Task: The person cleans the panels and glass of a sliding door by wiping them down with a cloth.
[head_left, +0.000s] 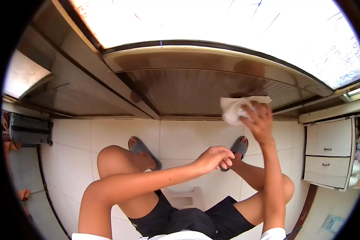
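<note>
Right hand (261,123)—white cloth (231,109), brown panel (192,92), scribbles (335,57) (illegible)

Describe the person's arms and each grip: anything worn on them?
The left grip and right grip are bare hands, ungloved. No watch or bracelet shows at either wrist. The forearms are uncovered; white sleeves show only at the bottom edge.

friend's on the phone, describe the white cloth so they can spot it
Find the brown panel below the bright pane. Right of its middle, the right hand holds a crumpled cloth over its lower edge. Its white folds set it apart from the dark panel and bare hand.
</note>
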Available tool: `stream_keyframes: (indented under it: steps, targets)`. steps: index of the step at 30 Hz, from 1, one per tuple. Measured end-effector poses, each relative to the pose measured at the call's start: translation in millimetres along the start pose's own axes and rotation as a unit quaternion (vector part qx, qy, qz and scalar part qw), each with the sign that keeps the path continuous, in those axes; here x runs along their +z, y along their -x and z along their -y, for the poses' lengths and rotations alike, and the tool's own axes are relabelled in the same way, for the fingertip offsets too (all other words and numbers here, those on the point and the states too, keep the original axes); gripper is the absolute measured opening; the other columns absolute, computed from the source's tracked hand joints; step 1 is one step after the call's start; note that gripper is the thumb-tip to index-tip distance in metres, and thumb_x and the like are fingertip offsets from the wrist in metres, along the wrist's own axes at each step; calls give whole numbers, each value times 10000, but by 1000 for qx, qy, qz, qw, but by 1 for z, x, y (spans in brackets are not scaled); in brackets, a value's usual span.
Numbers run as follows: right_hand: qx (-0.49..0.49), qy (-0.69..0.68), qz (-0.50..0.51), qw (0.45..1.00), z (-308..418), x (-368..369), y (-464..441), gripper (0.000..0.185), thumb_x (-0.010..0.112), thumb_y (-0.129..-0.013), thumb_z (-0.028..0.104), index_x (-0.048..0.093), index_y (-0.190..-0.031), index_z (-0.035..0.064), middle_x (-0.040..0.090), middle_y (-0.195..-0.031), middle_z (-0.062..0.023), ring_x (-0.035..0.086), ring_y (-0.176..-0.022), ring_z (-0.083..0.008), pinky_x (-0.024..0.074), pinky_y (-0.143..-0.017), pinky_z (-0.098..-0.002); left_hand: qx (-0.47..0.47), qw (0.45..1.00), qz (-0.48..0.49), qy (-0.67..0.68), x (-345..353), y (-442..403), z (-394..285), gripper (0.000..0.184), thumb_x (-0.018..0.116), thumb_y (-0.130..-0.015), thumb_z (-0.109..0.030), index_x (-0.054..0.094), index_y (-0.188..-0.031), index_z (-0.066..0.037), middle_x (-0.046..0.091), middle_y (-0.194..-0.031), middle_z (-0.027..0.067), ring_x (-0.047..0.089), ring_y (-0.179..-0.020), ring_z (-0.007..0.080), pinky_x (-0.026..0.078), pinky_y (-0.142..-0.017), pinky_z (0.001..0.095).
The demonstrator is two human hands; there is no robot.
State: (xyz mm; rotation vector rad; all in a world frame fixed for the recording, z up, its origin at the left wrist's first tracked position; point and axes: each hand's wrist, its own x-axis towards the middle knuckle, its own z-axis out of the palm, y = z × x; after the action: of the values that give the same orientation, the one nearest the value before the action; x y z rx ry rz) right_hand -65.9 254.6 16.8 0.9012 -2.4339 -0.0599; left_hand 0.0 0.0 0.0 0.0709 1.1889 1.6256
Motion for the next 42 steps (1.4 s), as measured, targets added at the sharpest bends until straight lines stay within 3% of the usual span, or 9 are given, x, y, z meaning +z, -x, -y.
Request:
stream_keyframes:
  steps: [10, 12, 15, 21, 27, 30, 34, 40, 42]
  targets:
    - [401, -79, -317, 856, 40, 83, 8, 522, 597, -642, -153, 558, -1096, 99, 583, -1223, -97, 495, -1224, -372, 403, -1049, -483, 3, 998, -63, 9, -21, 22, -5, 300, 437, -999, -289, 613, -1137, -90, 684, -966, 22, 611, -844, 92, 470, -751, 269]
    - [539, -180, -434, 699, 48, 121, 0, 417, 604, -812, -4, 483, -1194, 109, 579, -1137, -63, 520, -1186, -323, 411, -1048, -471, 13, 998, -61, 17, -21, 21, 0, 303, 441, -995, -290, 613, -1143, -89, 685, -961, 21, 608, -841, 90, 468, -749, 272]
    - [674, -651, -349, -25, 16, 139, -1, 299, 552, -914, 220, 524, -1195, 121, 585, -1164, -60, 531, -1172, -308, 448, -1014, -485, 18, 996, -78, 32, -24, 29, -3, 303, 438, -973, -266, 629, -1098, -66, 676, -906, 24, 605, -794, 93, 474, -710, 266]
    - [668, -674, -240, -204, 36, 113, -55, 326, 478, -976, 343, 603, -1182, 123, 599, -1245, -96, 583, -1102, -293, 491, -966, -469, 50, 994, -95, 27, -44, 36, -22, 290, 443, -958, -229, 615, -1132, -73, 680, -950, 18, 605, -834, 95, 465, -743, 269]
    - [605, -756, -248, -26, 7, 18, -31, 349, 445, -1010, 236, 541, -1288, 48, 585, -1284, -157, 591, -1153, -330, 505, -986, -477, 97, 993, -59, 45, -31, 27, -43, 277, 434, -951, -216, 631, -1088, -78, 684, -957, 15, 606, -833, 92, 459, -743, 263]
    - [565, -658, -349, 354, -3, 12, -17, 364, 452, -966, 80, 505, -1318, 5, 499, -1390, -189, 504, -1305, -279, 495, -1060, -470, 99, 992, -51, 54, -25, 27, -42, 276, 442, -947, -212, 633, -1095, -80, 687, -953, 17, 607, -823, 92, 457, -748, 264]
    - [296, 55, -243, 922, 20, 54, -1, 677, 652, -698, -53, 464, -1335, 79, 431, -1422, -220, 416, -1307, -470, 328, -1079, -613, 91, 994, -40, 53, -21, 28, -30, 284, 442, -935, -210, 634, -1102, -82, 690, -944, 16, 607, -801, 93, 445, -737, 265]
    - [474, -108, -418, 768, 60, 123, -34, 427, 641, -790, 51, 507, -1195, 57, 465, -1369, -211, 467, -1253, -334, 432, -979, -528, 60, 996, -58, 23, -31, 31, -24, 226, 455, -906, -199, 636, -963, -77, 660, -858, 9, 595, -753, 102, 430, -690, 267]
    - [685, -542, -414, 257, 46, 129, -44, 331, 593, -862, 124, 535, -1182, 59, 475, -1343, -205, 475, -1235, -290, 471, -932, -516, 62, 997, -29, -19, -36, 37, -18, 203, 463, -900, -190, 624, -882, -68, 635, -799, 9, 583, -724, 108, 443, -683, 275]
